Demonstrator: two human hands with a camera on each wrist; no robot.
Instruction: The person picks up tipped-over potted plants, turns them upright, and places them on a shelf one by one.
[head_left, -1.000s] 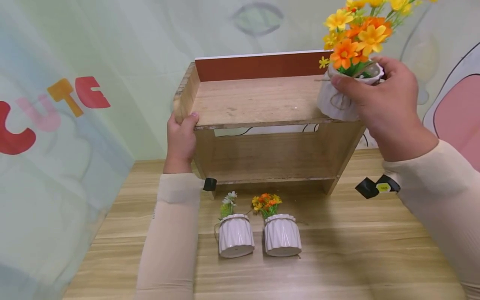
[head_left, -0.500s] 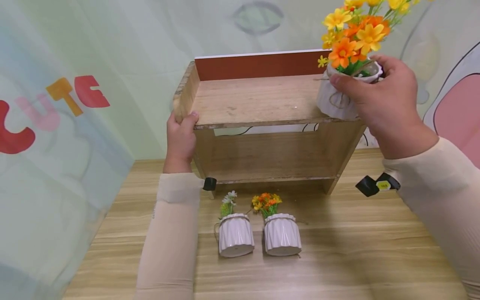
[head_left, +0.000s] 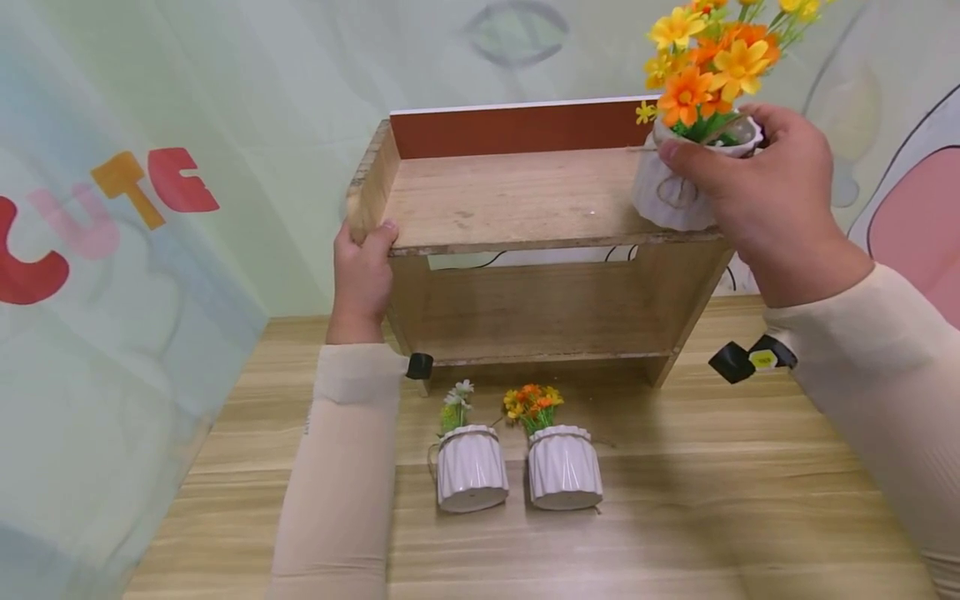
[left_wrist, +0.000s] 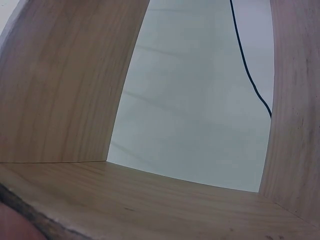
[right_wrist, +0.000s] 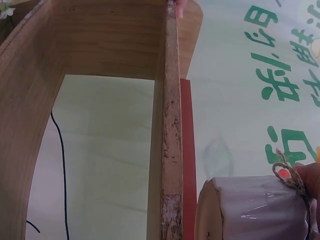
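My right hand (head_left: 772, 192) grips the rim of a white fluted flower pot (head_left: 667, 187), its thumb on the near side and fingers behind. Twine is tied round this pot, and yellow and orange artificial flowers (head_left: 708, 71) rise from it. The pot stands upright at the right end of the top board of a small wooden shelf (head_left: 495, 196), close to the front edge. In the right wrist view, the pot (right_wrist: 260, 207) appears sideways beside the board. My left hand (head_left: 363, 275) holds the shelf's upper left corner, thumb over the front edge; its other fingers are mostly hidden.
Two similar white pots lie tipped on the wood-grain table (head_left: 712, 500) before the shelf: one with white flowers (head_left: 472, 471), one with orange flowers (head_left: 565, 468). A reddish-brown back strip (head_left: 517, 132) edges the top board. Behind is a printed curtain (head_left: 300, 75); a dark cable (left_wrist: 245, 62) hangs there.
The pot in my right hand has shifted slightly back from the shelf's front edge, and the right wrist has risen a little. My left hand keeps its hold on the shelf corner.
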